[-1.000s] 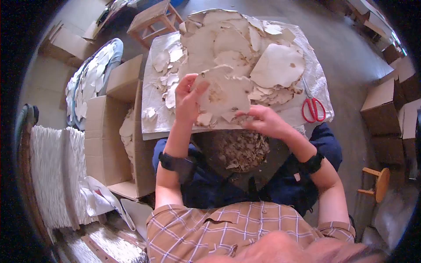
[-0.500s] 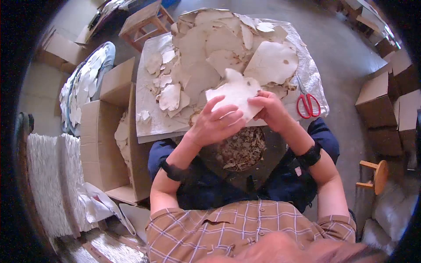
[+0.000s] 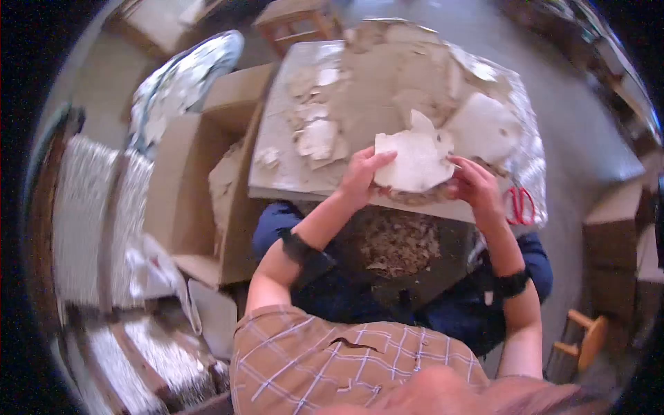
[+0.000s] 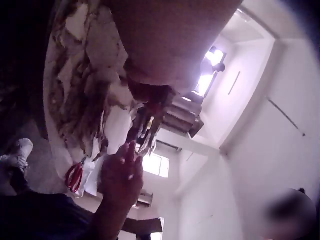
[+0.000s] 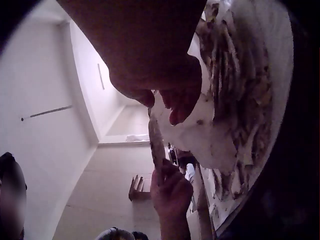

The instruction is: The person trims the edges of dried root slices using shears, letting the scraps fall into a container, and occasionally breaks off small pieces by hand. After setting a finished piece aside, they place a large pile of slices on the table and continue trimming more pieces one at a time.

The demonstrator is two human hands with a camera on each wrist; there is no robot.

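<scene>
A thin, flat off-white piece (image 3: 411, 162) with a ragged edge and a pointed tab is held up over the table's near edge. My left hand (image 3: 360, 176) grips its left side, thumb on top. At the right edge, beside a notch with dark spots, my right hand (image 3: 477, 188) pinches it between thumb and fingers. The right wrist view shows this piece (image 5: 156, 137) nearly edge-on between both hands. Behind it lies a big pile of similar pieces (image 3: 373, 83), with a large spotted one (image 3: 484, 128) at the right.
Red-handled scissors (image 3: 520, 205) lie on the table's right side. Smaller fragments (image 3: 318, 138) are spread at the left of the white-covered table (image 3: 283, 181). Between the knees sits a container of brown scraps (image 3: 398, 245). An open cardboard box (image 3: 173, 187) stands at the left.
The piece has been turned between the hands. My left hand has gone from its upper left, then across its front, to its left edge. The head view has swung and tilted.
</scene>
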